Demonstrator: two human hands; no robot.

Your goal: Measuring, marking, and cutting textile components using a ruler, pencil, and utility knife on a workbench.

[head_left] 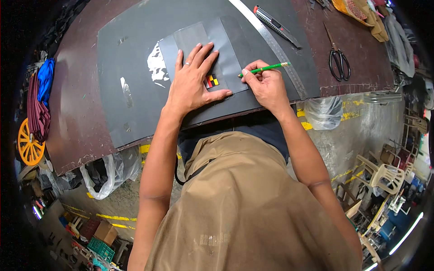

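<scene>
A worker in a tan apron leans over a dark brown bench (357, 58), where a large dark grey sheet (131, 58) is spread. The left hand (192, 81) lies flat with fingers splayed, pressing a smaller rectangular grey template (228, 49) onto the sheet; a small red, yellow and black label (211, 81) shows just beside its thumb. The right hand (266, 86) is closed around a green pencil (266, 68), whose tip rests at the template's right edge. The two hands sit near each other but apart. A long steel ruler (275, 45) runs diagonally across the sheet just beyond the pencil, with a black-and-red utility knife (275, 25) beside it. Black-handled scissors (338, 56) lie on the bare bench to the right, well apart from the hands. Clear plastic bags (108, 171) hang below the bench's near edge.
</scene>
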